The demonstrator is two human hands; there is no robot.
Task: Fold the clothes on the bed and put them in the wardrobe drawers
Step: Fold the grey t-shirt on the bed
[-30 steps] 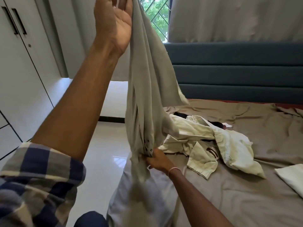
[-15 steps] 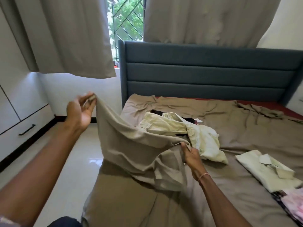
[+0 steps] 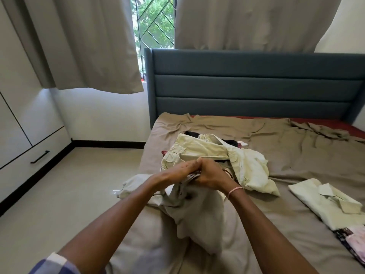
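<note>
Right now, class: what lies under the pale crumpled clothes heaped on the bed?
A black garment pokes out beneath the pale heap, with a dark red scrap. The rest is covered.

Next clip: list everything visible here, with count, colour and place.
bed: one, taupe sheet, right half of view
headboard: one, blue-grey, far end
grey garment: one, pale grey, bunched at the bed's near edge
clothes pile: one heap, cream over black, mid-bed
folded shirt: one, cream, bed's right side
patterned garment: one, pink and black, bottom right
curtains: two, beige, flanking the window
wardrobe drawer: one, white, black handle, left
left hand, right hand: two, touching, both holding the grey garment's top
</note>
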